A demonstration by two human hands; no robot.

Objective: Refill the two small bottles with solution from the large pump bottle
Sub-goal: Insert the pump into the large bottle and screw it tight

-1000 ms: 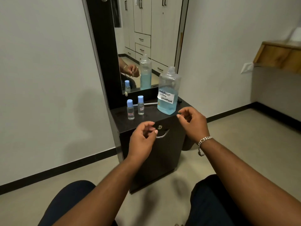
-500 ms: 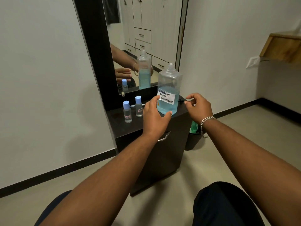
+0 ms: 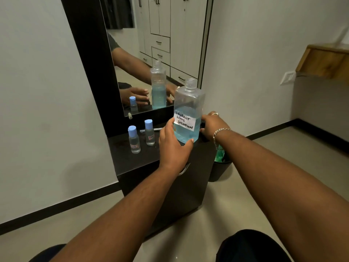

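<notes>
The large clear bottle (image 3: 188, 114) holds blue liquid to about half its height and carries a handwritten label reading "contact lens solution". Its neck is open, with no pump or cap on it. It stands at the right of the dark cabinet top (image 3: 130, 161). My left hand (image 3: 172, 144) wraps the bottle's lower left side, thumb across the front of its base. My right hand (image 3: 212, 125) holds its right side, fingers hidden behind it. Two small clear bottles with blue caps (image 3: 134, 140) (image 3: 149, 134) stand upright to the left, untouched.
A tall mirror (image 3: 170, 44) behind the cabinet reflects the bottles and my hands. A thin metallic stick (image 3: 149, 130) lies behind the small bottles. A black bin (image 3: 220, 167) with green contents sits on the floor right of the cabinet. A wooden shelf (image 3: 324, 61) juts out at far right.
Both hands rose from in front of the cabinet drawer to the large bottle and closed in on its sides. My view has moved closer to the cabinet.
</notes>
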